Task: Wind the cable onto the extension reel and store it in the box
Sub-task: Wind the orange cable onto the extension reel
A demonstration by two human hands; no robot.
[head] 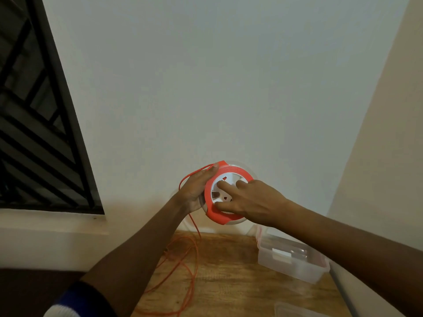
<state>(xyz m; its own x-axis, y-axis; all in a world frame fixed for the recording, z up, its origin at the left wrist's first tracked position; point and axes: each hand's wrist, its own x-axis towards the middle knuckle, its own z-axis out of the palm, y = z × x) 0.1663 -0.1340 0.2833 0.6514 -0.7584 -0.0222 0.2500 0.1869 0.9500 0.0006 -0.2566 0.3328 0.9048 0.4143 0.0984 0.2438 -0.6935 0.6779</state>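
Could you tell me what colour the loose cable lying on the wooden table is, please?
Orange-red, matching the reel's rim; the cable shows best in the head view.

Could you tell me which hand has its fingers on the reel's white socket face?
The right hand; the left hand only cups the reel from behind.

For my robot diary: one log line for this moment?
step: winding | left hand: holds reel | right hand: on reel face | cable: mostly loose | box: open
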